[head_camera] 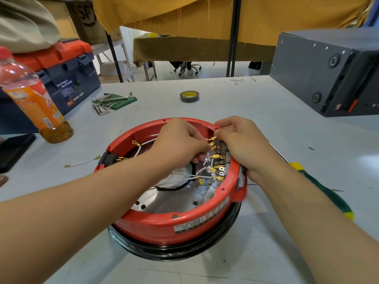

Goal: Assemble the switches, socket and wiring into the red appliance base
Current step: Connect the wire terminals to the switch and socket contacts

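Hands: left [180, 140] pinches white wires [202, 173], right [242, 140] pinches gold terminal [213, 138]; fingertips hidden inside red base [164, 222].

Workshop: toolbox [67, 78], hex keys [106, 102], tape roll [189, 96]

The base [164, 222] is red, with a white and grey label on its wall and a black ring beneath it. Its floor plate [164, 203] is shiny silver. The wires [196, 177] inside are white, tipped with gold terminals [217, 156]. A black switch [106, 158] sits in the left wall. The bench [225, 99] is pale grey. The screwdriver [326, 191] handle is green with yellow bands. The tape roll [189, 96] is black with a yellow core. The bottle [34, 99] holds amber drink, with an orange label and red cap. The toolbox [67, 74] is dark blue with an orange lid. The cloth [205, 13] behind is mustard yellow.
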A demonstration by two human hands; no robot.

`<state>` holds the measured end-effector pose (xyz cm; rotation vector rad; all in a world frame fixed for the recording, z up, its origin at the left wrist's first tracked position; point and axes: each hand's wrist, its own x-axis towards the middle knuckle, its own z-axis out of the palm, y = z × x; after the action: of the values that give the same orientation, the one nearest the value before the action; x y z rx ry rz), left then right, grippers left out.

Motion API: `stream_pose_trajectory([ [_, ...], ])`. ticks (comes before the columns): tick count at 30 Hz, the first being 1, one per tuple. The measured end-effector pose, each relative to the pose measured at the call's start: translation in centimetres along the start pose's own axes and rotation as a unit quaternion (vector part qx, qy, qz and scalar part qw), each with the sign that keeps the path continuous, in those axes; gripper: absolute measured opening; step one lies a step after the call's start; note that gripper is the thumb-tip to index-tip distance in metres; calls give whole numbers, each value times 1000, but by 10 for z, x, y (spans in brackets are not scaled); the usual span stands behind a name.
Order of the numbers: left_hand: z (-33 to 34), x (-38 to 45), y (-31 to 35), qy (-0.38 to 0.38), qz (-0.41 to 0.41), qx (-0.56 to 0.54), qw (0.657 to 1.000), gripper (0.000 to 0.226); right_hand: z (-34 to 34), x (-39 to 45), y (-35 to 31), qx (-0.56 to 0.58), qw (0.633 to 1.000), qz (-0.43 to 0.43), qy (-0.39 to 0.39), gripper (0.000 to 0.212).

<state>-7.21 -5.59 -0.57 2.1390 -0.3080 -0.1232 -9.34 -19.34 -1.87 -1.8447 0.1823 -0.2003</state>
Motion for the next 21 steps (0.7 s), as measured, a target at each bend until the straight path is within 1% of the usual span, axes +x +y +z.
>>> stream_pose_trajectory([
  [2,0,0,0,-4,-9,-10,1000,15,-4,0,-1,-20,1000,-5,-2,15],
  [6,1,1,-2,-2,-12,-3,1000,17,-8,-1,-2,-88,994,-54,23,14],
  [11,1,0,-2,-4,-18,-10,1000,13,-8,-2,-1,-117,989,-82,39,17],
  [14,2,-2,1,-11,-36,-39,999,11,-8,-2,-1,-124,988,-86,43,18],
  [21,1,-3,6,-41,-94,-156,982,6,-7,-2,0,-113,988,-86,68,18],
])
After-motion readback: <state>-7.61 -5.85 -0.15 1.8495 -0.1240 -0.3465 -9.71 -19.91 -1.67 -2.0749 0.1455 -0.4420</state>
